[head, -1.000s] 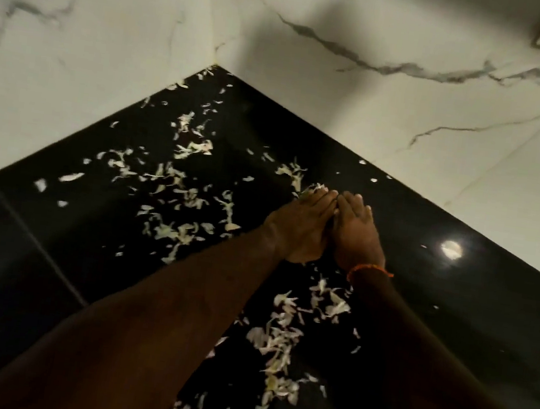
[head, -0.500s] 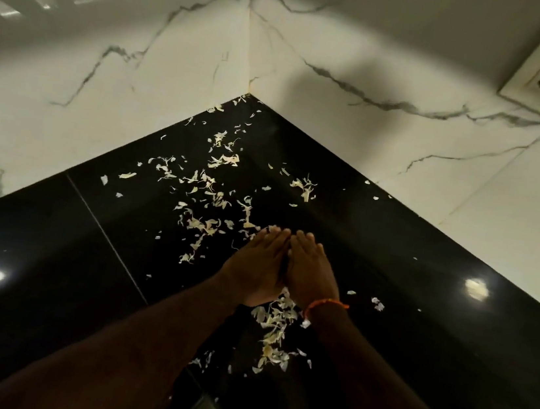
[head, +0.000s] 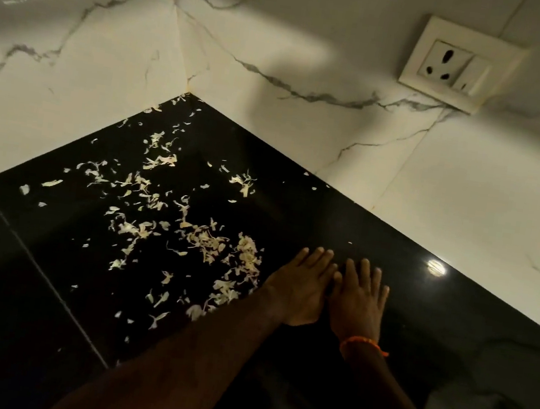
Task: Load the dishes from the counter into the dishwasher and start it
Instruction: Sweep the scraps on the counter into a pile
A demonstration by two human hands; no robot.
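From my remote station I record a black polished countertop [head: 58,265] running into a corner formed by two white marble-veined wall panels [head: 69,51]. A cream wall socket [head: 458,66] with a switch beside it is set in the right-hand panel, above the counter's rear edge.

Both hands lie palm down on the counter, side by side. The left hand [head: 302,289] is flat with fingers straight and close together, holding nothing. The right hand [head: 359,300] is likewise flat, fingers straight and slightly spread, holding nothing; its thumb side touches the left hand's inner edge. An orange thread band [head: 362,342] circles the right wrist.

Pale vegetable peelings [head: 156,220] (thin, papery, possibly onion or garlic skin; I cannot tell which) are scattered over the counter from the corner down toward the near edge. The densest cluster [head: 245,252] sits just left of the left hand's fingers, and further scraps lie touching or just beside the outer edge of that hand and its forearm. The counter surface to the right of the right hand carries almost no scraps, only a bright lamp reflection [head: 436,268].

As for the task's objects: no dishes and no dishwasher appear within this view, so I cannot state their position
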